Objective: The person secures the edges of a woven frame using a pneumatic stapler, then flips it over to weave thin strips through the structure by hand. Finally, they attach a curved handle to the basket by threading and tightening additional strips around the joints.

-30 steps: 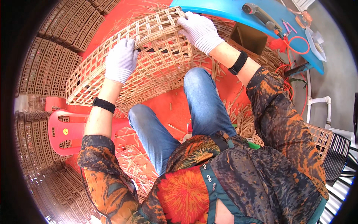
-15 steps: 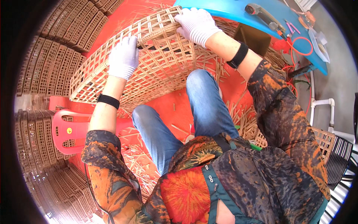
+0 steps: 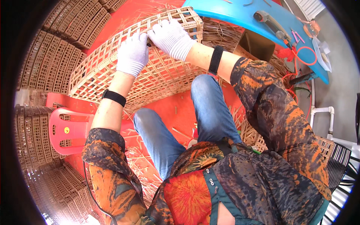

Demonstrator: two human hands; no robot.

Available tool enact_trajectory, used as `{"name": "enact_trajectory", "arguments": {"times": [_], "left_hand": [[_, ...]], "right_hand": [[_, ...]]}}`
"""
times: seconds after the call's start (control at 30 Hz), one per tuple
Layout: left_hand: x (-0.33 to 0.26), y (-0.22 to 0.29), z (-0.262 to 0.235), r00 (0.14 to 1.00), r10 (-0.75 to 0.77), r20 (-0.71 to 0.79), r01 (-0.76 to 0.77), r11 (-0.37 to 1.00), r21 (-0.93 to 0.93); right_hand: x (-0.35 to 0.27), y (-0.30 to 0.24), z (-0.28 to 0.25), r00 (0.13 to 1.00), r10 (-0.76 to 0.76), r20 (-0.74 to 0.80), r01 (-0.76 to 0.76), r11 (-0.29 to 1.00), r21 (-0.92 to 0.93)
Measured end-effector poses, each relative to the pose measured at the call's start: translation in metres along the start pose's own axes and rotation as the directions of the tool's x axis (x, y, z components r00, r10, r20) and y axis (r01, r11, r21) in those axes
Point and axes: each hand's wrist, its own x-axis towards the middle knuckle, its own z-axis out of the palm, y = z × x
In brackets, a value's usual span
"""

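Hands (image 3: 132,53) now closer together on basket (image 3: 112,67).

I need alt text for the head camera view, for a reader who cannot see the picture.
Seen from above, a seated person's white-gloved left hand and right hand rest close together on the upper edge of a large open-weave woven basket lying on its side by the knees. A pink plastic stool stands on the person's left, a blue table with tools on the right.

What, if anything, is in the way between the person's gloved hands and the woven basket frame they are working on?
Nothing visible. The left hand and the right hand both rest directly on the open-lattice woven basket, side by side near its upper rim, with only the white gloves between skin and cane.
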Motion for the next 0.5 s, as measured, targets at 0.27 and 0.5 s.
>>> {"name": "enact_trajectory", "arguments": {"times": [0.27,0.5], "left_hand": [[-0.01,-0.005,0.004,0.988,-0.057,-0.14,0.043,0.994,-0.099],[-0.006,-0.012,0.006,0.992,-0.003,-0.126,-0.009,0.996,-0.092]], "right_hand": [[0.001,0.009,0.008,0.995,-0.1,-0.025,0.098,0.993,-0.069],[-0.001,0.012,0.002,0.993,-0.104,-0.046,0.106,0.994,0.027]]}}
